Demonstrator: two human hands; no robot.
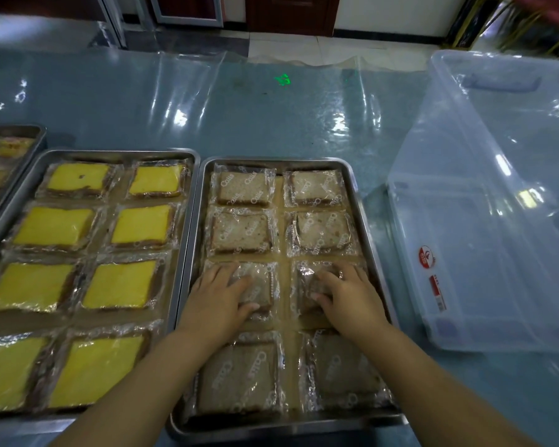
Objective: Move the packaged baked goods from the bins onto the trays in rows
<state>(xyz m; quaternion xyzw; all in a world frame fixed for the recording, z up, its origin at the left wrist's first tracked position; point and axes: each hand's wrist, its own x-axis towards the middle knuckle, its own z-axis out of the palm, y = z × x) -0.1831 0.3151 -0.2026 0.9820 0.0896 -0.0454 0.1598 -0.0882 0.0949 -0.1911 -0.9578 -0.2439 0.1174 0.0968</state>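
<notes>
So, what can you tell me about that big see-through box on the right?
It is a large rectangular bin of clear, faintly bluish plastic, standing upright on the blue table, right of the tray of brown slices with a narrow gap between. Its near wall carries a round red sticker and a red-and-white label. A moulded handle shows at the far end. It looks empty; nothing but the table touches it.

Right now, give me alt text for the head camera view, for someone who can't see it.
The left hand and right hand rest on the two third-row packaged brown slices in a metal tray of eight. A second tray of yellow cakes sits to its left, a clear plastic bin to its right.
</notes>
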